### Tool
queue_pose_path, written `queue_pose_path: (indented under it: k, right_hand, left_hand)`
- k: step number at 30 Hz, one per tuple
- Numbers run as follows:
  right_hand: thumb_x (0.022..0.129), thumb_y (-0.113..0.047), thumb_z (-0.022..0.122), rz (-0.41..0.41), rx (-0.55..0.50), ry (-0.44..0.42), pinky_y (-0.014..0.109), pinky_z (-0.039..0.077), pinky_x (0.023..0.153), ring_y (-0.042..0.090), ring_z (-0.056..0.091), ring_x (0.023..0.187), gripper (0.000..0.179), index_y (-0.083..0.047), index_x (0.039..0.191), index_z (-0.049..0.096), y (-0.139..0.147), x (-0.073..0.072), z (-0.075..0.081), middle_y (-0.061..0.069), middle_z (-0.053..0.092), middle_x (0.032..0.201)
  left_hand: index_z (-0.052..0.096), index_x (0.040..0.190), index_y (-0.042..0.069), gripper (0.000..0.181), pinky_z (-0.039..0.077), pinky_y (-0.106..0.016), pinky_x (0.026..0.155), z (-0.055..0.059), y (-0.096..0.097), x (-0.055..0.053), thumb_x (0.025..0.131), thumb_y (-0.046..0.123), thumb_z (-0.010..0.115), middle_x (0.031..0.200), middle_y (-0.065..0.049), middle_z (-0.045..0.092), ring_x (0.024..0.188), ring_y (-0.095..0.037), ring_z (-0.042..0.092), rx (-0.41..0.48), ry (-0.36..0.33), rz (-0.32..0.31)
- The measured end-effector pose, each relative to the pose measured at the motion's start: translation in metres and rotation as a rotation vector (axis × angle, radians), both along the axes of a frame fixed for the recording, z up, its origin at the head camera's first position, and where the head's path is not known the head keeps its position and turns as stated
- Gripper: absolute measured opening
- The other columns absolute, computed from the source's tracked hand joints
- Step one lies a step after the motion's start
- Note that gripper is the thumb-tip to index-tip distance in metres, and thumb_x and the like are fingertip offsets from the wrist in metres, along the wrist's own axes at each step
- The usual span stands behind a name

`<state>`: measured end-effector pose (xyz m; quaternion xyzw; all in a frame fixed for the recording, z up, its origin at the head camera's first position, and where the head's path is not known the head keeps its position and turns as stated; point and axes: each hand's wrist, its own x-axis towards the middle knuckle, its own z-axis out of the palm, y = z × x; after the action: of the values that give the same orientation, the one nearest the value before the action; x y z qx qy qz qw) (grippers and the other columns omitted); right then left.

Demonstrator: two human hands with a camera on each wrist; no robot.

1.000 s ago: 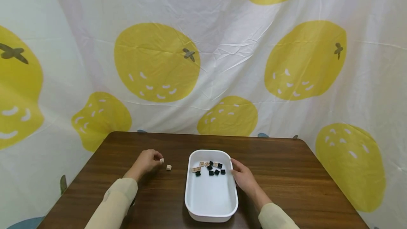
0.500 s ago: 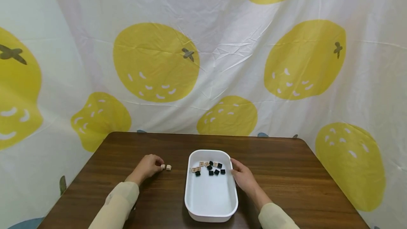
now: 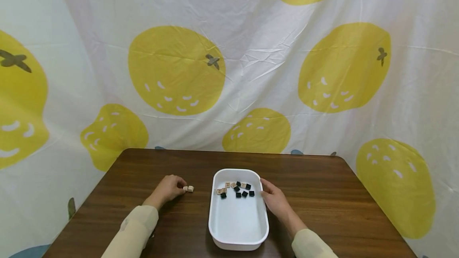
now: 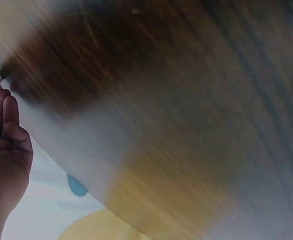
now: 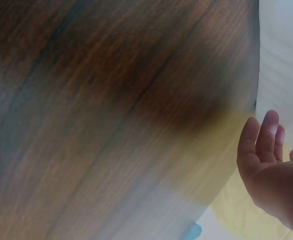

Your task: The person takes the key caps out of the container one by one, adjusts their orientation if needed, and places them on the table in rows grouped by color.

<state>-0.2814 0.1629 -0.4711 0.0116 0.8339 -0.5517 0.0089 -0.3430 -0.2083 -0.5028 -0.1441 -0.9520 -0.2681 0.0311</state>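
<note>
Left grip (image 3: 167, 188) on pale cube (image 3: 185, 188)

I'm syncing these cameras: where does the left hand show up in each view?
Head: left hand, left of the white tray, pinching a pale cube.
Left wrist: left hand at the left edge, partly cut off.
Right wrist: not in it.
Shared landmark: the brown table.

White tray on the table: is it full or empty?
Neither: black pieces and tan pieces sit toward the far end of the white tray; its near part is bare.
</note>
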Motion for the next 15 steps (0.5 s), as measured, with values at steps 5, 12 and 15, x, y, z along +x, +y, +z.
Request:
queue_pose_path:
  k: [5, 12, 15]
  right_hand:
    - [0.097, -0.004, 0.051, 0.001, 0.002, -0.005, 0.031, 0.046, 0.07, 0.028, 0.057, 0.086, 0.047, 0.0, 0.144, 0.048, 0.0007, -0.0014, -0.0014, 0.021, 0.058, 0.099]
    - [0.098, -0.004, 0.051, -0.003, -0.003, -0.018, 0.03, 0.045, 0.067, 0.028, 0.056, 0.083, 0.047, -0.001, 0.144, 0.048, 0.0005, -0.0022, -0.0027, 0.02, 0.057, 0.097]
    - [0.098, -0.004, 0.051, -0.002, -0.002, -0.018, 0.03, 0.045, 0.067, 0.028, 0.056, 0.084, 0.047, -0.001, 0.145, 0.048, 0.0006, -0.0025, -0.0033, 0.02, 0.057, 0.098]
  left_hand:
    - [0.075, 0.091, 0.006, 0.013, 0.05, -0.043, 0.079, 0.0001, 0.0012, 0.0008, 0.079, 0.003, 0.077, 0.089, -0.003, 0.07, 0.085, -0.023, 0.063, 0.001, 0.016, -0.012]
    - [0.074, 0.095, 0.003, 0.017, 0.051, -0.041, 0.077, -0.002, 0.0034, 0.0012, 0.078, 0.002, 0.077, 0.085, -0.002, 0.068, 0.081, -0.02, 0.062, 0.024, 0.03, -0.016]
    - [0.074, 0.095, 0.003, 0.016, 0.051, -0.041, 0.077, -0.002, 0.0044, 0.0016, 0.079, 0.003, 0.077, 0.085, -0.002, 0.068, 0.081, -0.019, 0.062, 0.024, 0.029, -0.008]
